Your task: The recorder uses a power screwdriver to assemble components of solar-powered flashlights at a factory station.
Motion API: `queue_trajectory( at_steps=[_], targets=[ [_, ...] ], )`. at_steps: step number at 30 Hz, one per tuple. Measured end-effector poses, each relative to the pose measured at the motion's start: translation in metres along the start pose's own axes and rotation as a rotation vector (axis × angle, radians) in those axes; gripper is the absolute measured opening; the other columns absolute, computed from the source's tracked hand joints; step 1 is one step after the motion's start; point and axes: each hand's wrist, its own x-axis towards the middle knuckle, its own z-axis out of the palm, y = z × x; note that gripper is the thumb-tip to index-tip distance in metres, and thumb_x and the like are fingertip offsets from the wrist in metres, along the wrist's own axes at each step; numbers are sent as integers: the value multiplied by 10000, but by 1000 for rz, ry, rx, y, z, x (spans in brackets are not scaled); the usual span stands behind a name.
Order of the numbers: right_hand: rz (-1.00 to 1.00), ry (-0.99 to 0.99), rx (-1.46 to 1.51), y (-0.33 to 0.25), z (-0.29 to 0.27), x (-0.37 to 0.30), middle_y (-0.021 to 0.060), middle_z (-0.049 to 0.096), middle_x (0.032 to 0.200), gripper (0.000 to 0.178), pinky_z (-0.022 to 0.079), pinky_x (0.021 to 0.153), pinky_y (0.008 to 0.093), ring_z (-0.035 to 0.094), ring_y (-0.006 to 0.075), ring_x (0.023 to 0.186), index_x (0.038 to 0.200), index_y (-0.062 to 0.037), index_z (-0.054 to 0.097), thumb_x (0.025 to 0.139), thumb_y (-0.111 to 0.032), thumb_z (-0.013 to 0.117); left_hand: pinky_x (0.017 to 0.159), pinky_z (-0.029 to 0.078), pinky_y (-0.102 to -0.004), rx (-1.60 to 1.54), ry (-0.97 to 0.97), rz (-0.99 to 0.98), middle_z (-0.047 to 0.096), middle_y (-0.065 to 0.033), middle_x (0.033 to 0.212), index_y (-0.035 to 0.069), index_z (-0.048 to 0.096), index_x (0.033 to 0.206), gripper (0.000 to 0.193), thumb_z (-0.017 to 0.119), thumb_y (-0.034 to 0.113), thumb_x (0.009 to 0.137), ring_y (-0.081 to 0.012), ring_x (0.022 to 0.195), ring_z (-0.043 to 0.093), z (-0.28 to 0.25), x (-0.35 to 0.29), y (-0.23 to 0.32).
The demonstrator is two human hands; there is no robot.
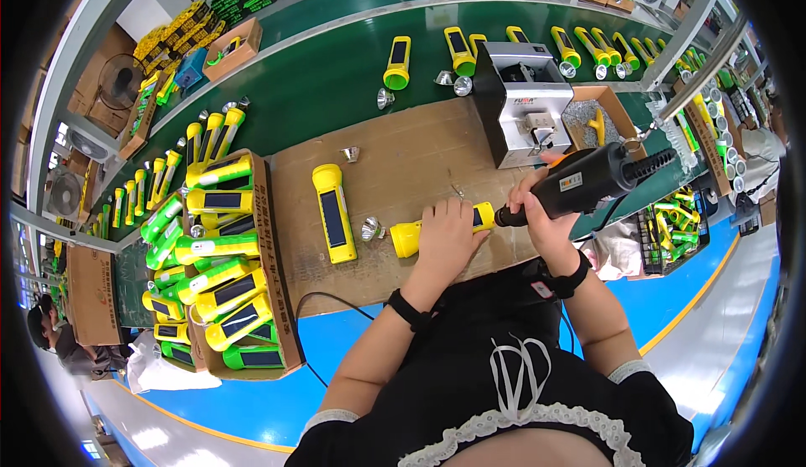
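Note:
My left hand [447, 234] presses down on a yellow flashlight [406, 237] that lies on a brown cardboard sheet [403, 152]. Only the flashlight's head and tail end show around my fingers. My right hand [544, 215] grips a black electric screwdriver [593, 178], and its tip meets the flashlight's tail end. A silver reflector cone [372, 229] lies just left of the flashlight's head. Another yellow flashlight [333, 212] with a dark panel lies further left on the cardboard.
A cardboard box [270, 240] at left holds several yellow and green flashlights. A grey screw feeder machine [525, 102] stands behind my hands, beside a box of screws [598, 110]. More flashlights and reflectors lie on the green conveyor belt [319, 81]. Another person [50, 328] sits at far left.

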Motion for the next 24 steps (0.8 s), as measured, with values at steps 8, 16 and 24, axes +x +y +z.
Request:
queue_trajectory(
  at_steps=[8, 16, 24],
  targets=[
    [-108, 34, 110, -15, -2, 2, 94, 520, 780, 527, 478, 639, 328, 524, 166, 629, 1256, -24, 261, 857, -78, 600, 806, 391, -397, -86, 128, -19, 552, -107, 939, 32, 561, 1012, 543, 730, 411, 662, -290, 894, 525, -6, 0, 1],
    [-196, 141, 155, -2, 8, 13, 93, 528, 803, 519, 488, 669, 346, 532, 164, 652, 1265, -37, 259, 850, -28, 571, 813, 403, -406, -283, 132, -91, 570, -111, 945, 62, 581, 1017, 443, 745, 284, 671, -309, 925, 534, -2, -1, 1],
    [-160, 180, 113, 22, 8, 8, 93, 535, 809, 521, 493, 682, 350, 538, 160, 659, 1267, -34, 254, 846, 19, 558, 758, 430, -397, -297, 155, -127, 583, -106, 919, 69, 583, 979, 415, 753, 261, 653, -305, 867, 560, 1, -1, 4]
  ],
)
